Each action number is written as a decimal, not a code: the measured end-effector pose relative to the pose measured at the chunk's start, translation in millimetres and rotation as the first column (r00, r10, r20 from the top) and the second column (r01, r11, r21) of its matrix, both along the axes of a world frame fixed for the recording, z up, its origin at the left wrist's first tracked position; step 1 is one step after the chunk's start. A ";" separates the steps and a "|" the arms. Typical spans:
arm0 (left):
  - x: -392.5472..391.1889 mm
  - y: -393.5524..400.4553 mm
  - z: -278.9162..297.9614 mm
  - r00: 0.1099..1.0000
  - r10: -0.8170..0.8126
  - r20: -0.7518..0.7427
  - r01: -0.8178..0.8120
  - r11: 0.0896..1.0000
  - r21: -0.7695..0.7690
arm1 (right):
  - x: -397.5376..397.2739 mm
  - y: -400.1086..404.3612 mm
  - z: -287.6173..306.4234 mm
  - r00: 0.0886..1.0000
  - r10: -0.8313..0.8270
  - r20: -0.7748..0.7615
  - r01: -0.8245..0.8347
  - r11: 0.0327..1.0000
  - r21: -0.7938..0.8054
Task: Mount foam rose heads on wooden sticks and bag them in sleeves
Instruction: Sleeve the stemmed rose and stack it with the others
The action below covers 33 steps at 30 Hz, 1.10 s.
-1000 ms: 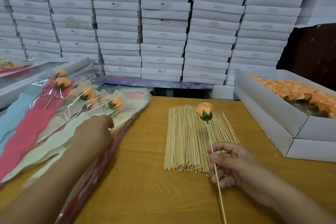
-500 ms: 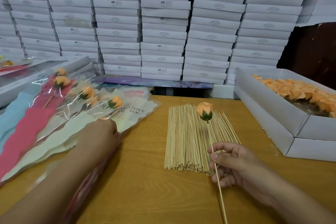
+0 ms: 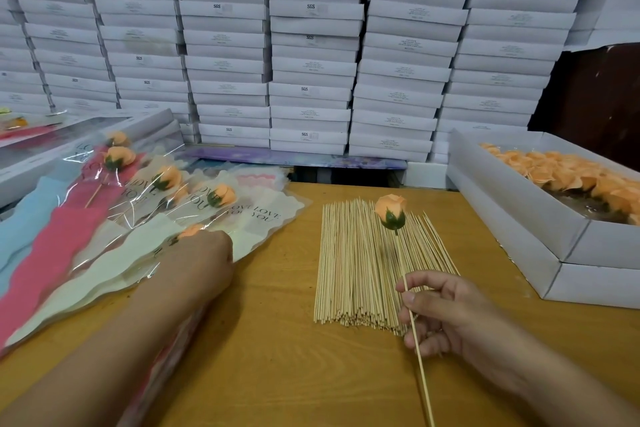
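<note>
One rose on stick, pinched by right hand, points twelve o'clock; sleeves lie at nine o'clock under left hand, its grip unclear.

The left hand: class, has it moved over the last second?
Yes. The left hand has slid right along the sleeves, nearer the pile of sticks.

A single wide-angle view from the person's head looks forward and down across the orange-brown wooden worktop, close enough that both forearms enter from the bottom edge. It faces a wall of stacked white cardboard boxes rising just behind the worktop.
</note>
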State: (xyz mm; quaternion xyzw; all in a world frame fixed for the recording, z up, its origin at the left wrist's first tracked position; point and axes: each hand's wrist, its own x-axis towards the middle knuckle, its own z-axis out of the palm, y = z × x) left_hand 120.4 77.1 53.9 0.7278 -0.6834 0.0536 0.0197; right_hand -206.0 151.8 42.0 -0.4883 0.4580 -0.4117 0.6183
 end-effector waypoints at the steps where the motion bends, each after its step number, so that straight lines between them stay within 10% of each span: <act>1: 0.1 -0.7 1.7 1.000 -0.003 0.002 0.003 1.000 0.005 | -0.2 0.0 0.0 1.000 0.002 -0.001 -0.002 1.000 -0.002; 21: 0.7 -32.8 -14.8 0.993 0.117 -0.005 -0.117 0.992 -0.049 | -3.8 -2.3 -4.1 1.000 -0.006 -0.003 0.006 1.000 -0.015; 33: -7.0 -44.4 -13.5 0.800 0.160 -0.578 -0.152 0.986 0.063 | -6.1 -3.9 -5.9 1.000 0.001 0.000 -0.001 1.000 -0.011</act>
